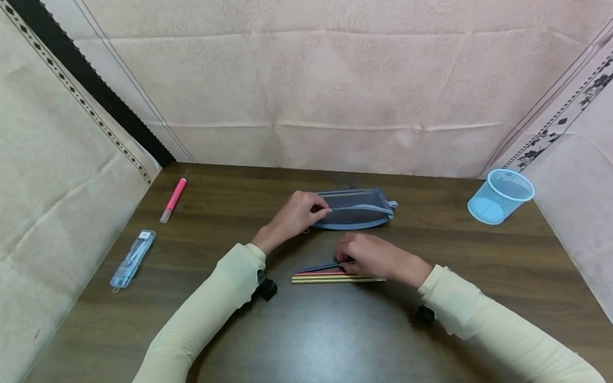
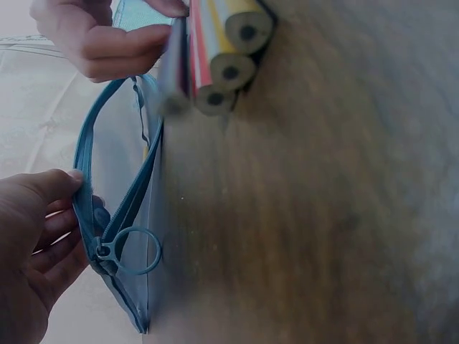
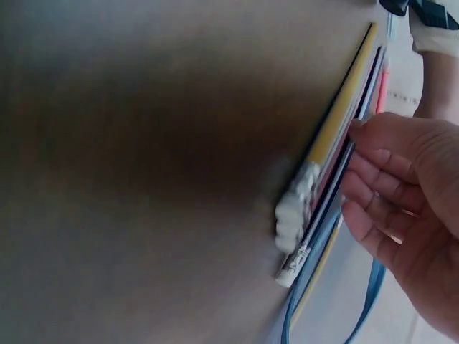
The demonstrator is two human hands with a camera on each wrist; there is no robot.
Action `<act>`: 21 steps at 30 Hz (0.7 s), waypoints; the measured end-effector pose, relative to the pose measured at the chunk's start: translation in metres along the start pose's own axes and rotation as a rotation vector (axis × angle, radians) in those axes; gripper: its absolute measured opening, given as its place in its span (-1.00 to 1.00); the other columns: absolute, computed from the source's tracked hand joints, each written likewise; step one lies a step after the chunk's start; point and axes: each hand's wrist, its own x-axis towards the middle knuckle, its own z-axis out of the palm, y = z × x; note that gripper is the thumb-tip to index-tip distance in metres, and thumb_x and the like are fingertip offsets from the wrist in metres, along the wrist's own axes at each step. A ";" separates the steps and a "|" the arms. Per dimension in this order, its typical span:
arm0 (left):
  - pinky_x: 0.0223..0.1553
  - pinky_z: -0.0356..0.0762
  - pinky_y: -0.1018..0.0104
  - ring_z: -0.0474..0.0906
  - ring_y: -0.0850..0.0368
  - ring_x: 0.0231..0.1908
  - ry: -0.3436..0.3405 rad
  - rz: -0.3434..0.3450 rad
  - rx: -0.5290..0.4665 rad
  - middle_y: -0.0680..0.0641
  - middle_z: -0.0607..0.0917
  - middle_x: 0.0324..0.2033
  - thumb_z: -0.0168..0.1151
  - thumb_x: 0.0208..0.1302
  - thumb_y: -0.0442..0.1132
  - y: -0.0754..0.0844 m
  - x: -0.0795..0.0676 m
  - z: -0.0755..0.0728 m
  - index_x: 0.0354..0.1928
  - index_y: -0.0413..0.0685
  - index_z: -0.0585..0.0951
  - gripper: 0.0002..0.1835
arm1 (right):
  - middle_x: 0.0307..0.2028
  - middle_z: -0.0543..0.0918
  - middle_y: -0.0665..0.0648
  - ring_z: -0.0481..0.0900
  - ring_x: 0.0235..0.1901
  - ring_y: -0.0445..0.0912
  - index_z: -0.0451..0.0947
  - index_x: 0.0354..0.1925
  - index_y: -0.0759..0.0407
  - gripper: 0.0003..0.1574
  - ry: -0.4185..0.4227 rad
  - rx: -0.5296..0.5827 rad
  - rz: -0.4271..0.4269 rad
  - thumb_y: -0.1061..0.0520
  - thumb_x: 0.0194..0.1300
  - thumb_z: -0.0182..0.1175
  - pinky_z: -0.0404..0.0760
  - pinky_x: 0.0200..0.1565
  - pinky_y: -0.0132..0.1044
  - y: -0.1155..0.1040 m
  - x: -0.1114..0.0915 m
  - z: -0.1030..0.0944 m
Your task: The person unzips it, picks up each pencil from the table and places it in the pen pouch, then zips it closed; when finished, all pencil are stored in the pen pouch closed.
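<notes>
My left hand (image 1: 299,214) pinches the near-left edge of a blue mesh pencil case (image 1: 357,219), holding its zipped mouth apart. A ring-shaped zipper pull (image 2: 156,252) hangs at that end in the left wrist view. Through the case's side, a yellow pencil (image 3: 320,266) shows in the right wrist view. Just in front of the case, my right hand (image 1: 368,255) pinches a dark blue pencil (image 1: 317,268) with thumb and fingers. Beside that pencil lie several others (image 1: 333,279), yellow and red-striped, side by side on the table, white erasers (image 3: 290,218) toward the right.
A light blue mesh cup (image 1: 501,196) stands at the back right of the wooden table (image 1: 350,344). At the left lie a pink marker (image 1: 173,201) and a light blue clear packet (image 1: 133,259). Patterned cloth (image 1: 312,82) hangs along the back and sides.
</notes>
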 end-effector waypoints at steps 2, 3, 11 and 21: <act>-0.24 0.62 0.37 0.62 0.27 -0.33 -0.004 -0.002 0.000 0.01 0.79 -0.27 0.30 0.40 -0.16 0.001 0.001 0.000 -0.15 -0.04 0.80 -0.83 | -0.31 0.65 -0.06 0.55 -0.27 -0.23 0.66 -0.29 0.05 -0.95 0.019 0.022 -0.010 0.20 0.33 0.30 0.60 -0.19 -0.34 0.005 -0.001 -0.002; -0.23 0.62 0.37 0.62 0.26 -0.33 -0.007 -0.003 -0.002 0.00 0.79 -0.26 0.30 0.40 -0.16 0.001 0.001 -0.001 -0.14 -0.05 0.80 -0.83 | -0.30 0.66 -0.06 0.56 -0.26 -0.23 0.67 -0.27 0.06 -0.96 0.022 0.039 -0.015 0.20 0.34 0.30 0.61 -0.18 -0.34 0.007 -0.002 -0.003; -0.21 0.64 0.37 0.63 0.25 -0.32 -0.013 -0.010 -0.002 -0.02 0.80 -0.25 0.30 0.40 -0.17 0.000 0.001 -0.001 -0.14 -0.06 0.79 -0.83 | -0.24 0.68 -0.11 0.54 -0.30 -0.31 0.69 -0.14 0.07 -0.90 0.125 0.249 -0.029 0.16 0.38 0.30 0.63 -0.24 -0.35 0.012 -0.009 -0.020; -0.35 0.58 0.42 0.59 0.23 -0.39 0.005 -0.003 -0.059 -0.02 0.79 -0.30 0.32 0.37 -0.23 -0.001 0.000 -0.001 -0.19 -0.10 0.79 -0.87 | -0.21 0.72 0.17 0.58 -0.33 -0.14 0.71 -0.02 0.16 -0.77 0.364 0.665 0.076 0.25 0.38 0.28 0.59 -0.29 -0.40 0.010 -0.011 -0.025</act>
